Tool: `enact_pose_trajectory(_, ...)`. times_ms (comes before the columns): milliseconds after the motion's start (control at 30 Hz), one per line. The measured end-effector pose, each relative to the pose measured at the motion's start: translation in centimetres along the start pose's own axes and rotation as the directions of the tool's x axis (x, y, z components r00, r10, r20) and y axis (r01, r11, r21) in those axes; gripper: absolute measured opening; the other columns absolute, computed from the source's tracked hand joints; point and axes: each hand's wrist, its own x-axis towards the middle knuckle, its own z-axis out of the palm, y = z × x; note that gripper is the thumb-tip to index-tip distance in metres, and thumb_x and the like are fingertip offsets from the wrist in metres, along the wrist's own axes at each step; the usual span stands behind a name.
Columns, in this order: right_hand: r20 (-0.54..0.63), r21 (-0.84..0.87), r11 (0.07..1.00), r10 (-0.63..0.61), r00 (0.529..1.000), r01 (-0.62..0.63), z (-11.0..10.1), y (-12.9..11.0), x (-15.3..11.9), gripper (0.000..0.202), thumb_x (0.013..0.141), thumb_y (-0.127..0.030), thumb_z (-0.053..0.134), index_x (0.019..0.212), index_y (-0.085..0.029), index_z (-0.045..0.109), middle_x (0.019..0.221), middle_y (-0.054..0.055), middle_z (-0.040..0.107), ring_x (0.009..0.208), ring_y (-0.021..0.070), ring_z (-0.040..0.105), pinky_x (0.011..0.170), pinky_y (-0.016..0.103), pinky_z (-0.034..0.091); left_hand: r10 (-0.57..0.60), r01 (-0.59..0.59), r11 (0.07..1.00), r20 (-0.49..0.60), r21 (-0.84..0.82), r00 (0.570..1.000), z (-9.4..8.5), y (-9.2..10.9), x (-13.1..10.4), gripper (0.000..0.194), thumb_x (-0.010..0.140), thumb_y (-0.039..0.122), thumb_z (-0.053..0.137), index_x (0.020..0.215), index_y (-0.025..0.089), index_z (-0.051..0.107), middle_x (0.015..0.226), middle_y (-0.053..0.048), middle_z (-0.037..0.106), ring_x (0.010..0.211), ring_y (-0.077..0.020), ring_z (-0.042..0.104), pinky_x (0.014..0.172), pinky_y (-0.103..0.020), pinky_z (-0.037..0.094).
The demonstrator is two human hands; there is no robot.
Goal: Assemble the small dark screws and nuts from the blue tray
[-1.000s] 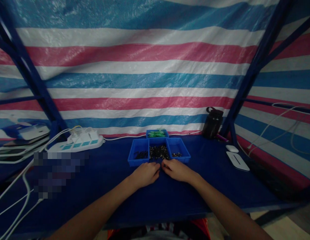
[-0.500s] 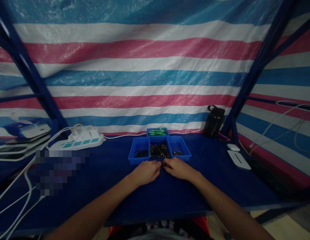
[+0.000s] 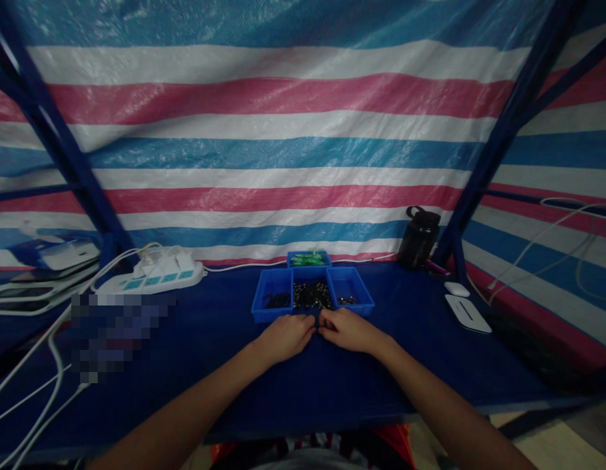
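Note:
My left hand and my right hand almost meet at the front edge of the middle blue bin. Fingers of both hands are curled and pinched together; whatever lies between them is too small and dark to name. That middle bin holds a heap of small dark, shiny metal-looking parts. Slim black pieces lie in the left blue bin. A few small shiny pieces rest in the right blue bin. Behind them, a smaller blue bin contains green packets.
On the blue table, a white power strip with plugs and cables stands left. At the right are a black bottle, a white flat device and a small white case. Blue metal posts and striped sheeting enclose the table.
Both hands keep nearly the same place and pinched pose. The bins and their contents look unchanged.

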Motion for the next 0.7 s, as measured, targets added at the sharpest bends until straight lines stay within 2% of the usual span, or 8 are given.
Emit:
enact_pose_trajectory(167, -0.006, -0.027, 1.0, -0.016, 1.0, 0.016, -0.06, 0.07, -0.04, 0.011, 0.086, -0.026, 0.051, 0.09, -0.018, 0.057, 0.068, 0.0, 0.062, 0.062, 0.0129, 0.056, 0.054, 0.022, 0.029, -0.006, 0.007, 1.0, -0.014, 0.016, 1.0, 0.03, 0.04, 0.0, 0.024, 0.096, 0.027, 0.032, 0.095, 0.018, 0.053, 0.09, -0.007, 0.065, 0.079, -0.0211, 0.064, 0.069, -0.03, 0.049)
enact_pose_trajectory(433, -0.019, -0.076, 0.996, -0.04, 0.999, 0.039, 0.14, 0.22, 0.24, 0.02, 0.092, -0.026, 0.043, 0.09, -0.017, 0.06, 0.081, 0.004, 0.067, 0.072, 0.0148, 0.06, 0.063, 0.023, 0.034, -0.027, 0.027, 1.0, -0.019, -0.011, 0.999, 0.15, -0.05, 0.08, 0.024, 0.096, 0.03, 0.033, 0.094, 0.018, 0.053, 0.091, -0.007, 0.065, 0.082, -0.0215, 0.064, 0.071, -0.03, 0.049)
enact_pose_trajectory(700, -0.015, -0.066, 0.998, -0.016, 1.0, 0.015, 0.3, 0.52, 0.25, 0.019, 0.092, -0.03, 0.045, 0.091, -0.017, 0.059, 0.079, 0.004, 0.065, 0.071, 0.0151, 0.059, 0.062, 0.024, 0.034, -0.014, 0.013, 1.0, -0.031, -0.012, 0.999, 0.13, -0.06, 0.04, 0.023, 0.096, 0.028, 0.032, 0.093, 0.017, 0.052, 0.089, -0.007, 0.065, 0.079, -0.0211, 0.065, 0.069, -0.03, 0.049)
